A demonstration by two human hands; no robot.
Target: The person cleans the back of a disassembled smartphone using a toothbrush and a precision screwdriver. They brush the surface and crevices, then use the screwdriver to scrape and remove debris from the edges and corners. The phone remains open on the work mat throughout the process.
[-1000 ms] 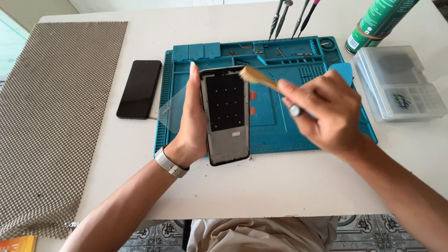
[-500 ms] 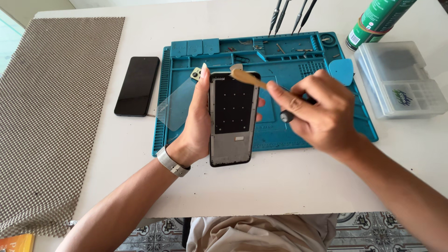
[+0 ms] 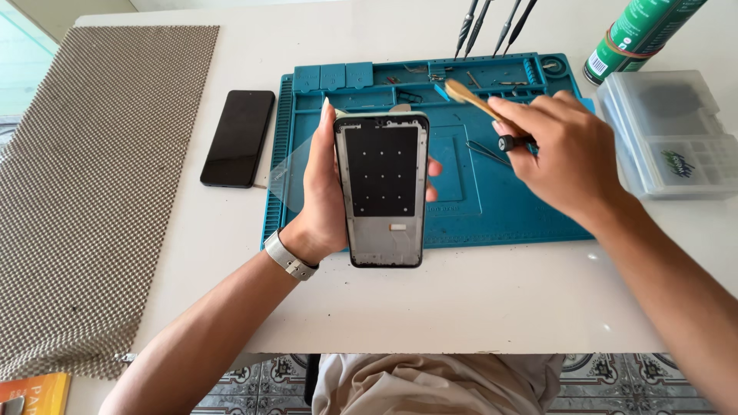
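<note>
Fingers (image 3: 327, 146) grip phone frame (image 3: 382, 188) above blue mat (image 3: 500, 215) on white table (image 3: 430, 307).

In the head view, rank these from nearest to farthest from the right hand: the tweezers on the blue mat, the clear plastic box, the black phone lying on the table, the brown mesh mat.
1. Tweezers: on the blue mat, just beside the right hand.
2. Clear plastic box: at the table's right side.
3. Black phone: left of the blue mat.
4. Brown mesh mat: far left.
</note>
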